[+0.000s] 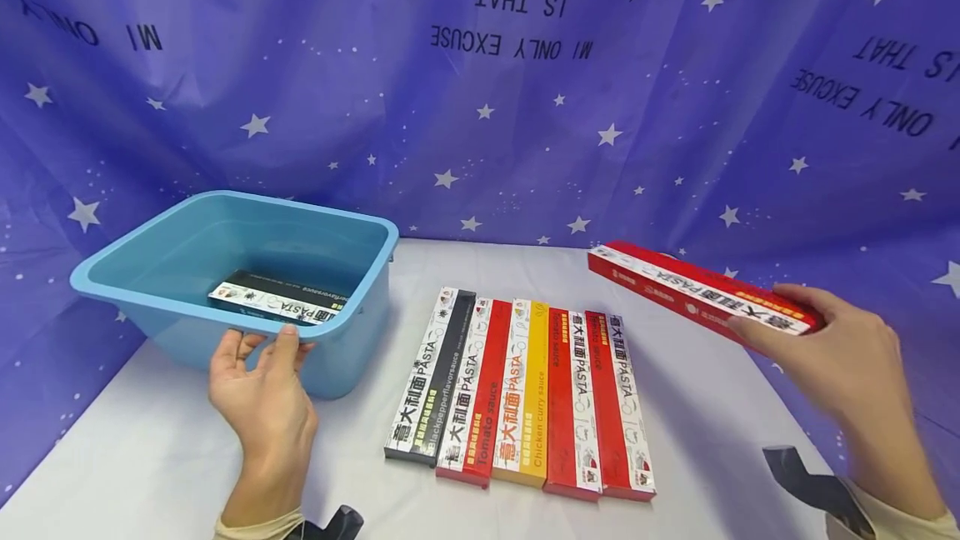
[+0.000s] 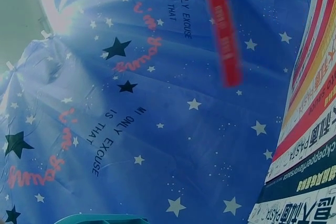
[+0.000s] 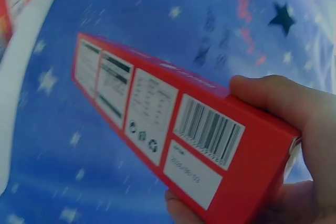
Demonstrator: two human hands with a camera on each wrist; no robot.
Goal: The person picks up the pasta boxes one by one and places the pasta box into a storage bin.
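Observation:
My right hand (image 1: 843, 348) grips one end of a red pasta box (image 1: 697, 286) above the right side of the table, its far end pointing left. In the right wrist view, the barcode side of that red box faces the camera, with thumb and fingers round its near end. At the left, my left hand (image 1: 266, 398) holds the front rim of a blue plastic basin (image 1: 363, 319). Inside the basin lies a black-and-white pasta box (image 1: 281, 298). The left wrist view shows mostly the backdrop, with the basin's rim (image 2: 102, 219) at its bottom edge.
Several pasta boxes lie side by side mid-table: a black one (image 1: 431, 377), a red tomato one (image 1: 475, 390), a yellow curry one (image 1: 522, 394) and two more red ones (image 1: 573, 402). A purple star-printed cloth (image 1: 510, 165) hangs behind the white table (image 1: 352, 473).

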